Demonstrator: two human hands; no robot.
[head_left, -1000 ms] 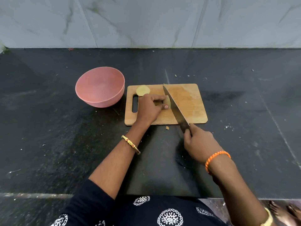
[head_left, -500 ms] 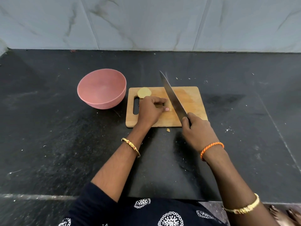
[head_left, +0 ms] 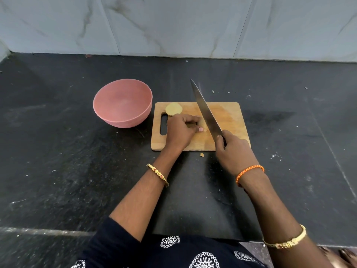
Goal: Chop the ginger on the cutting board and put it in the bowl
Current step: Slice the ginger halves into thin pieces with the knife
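A wooden cutting board (head_left: 229, 117) lies on the dark counter. My left hand (head_left: 180, 130) holds a piece of ginger (head_left: 203, 127) down on the board with curled fingers; most of the piece is hidden under the fingers. A round ginger slice (head_left: 173, 108) lies at the board's far left corner. My right hand (head_left: 232, 151) grips the handle of a large knife (head_left: 205, 110), whose blade slants across the board just right of the held ginger, tip raised beyond the far edge. The pink bowl (head_left: 122, 102) stands left of the board with nothing visible inside.
A small ginger scrap (head_left: 201, 154) lies on the black counter (head_left: 58, 151) just in front of the board. Tiny crumbs dot the counter behind the board. A marble-tiled wall (head_left: 173, 26) rises at the back. The counter's front edge runs below my arms.
The knife has lifted from lying low across the board to a raised slant with its tip past the far edge. My right hand moved forward onto the board's corner. My left hand stayed put.
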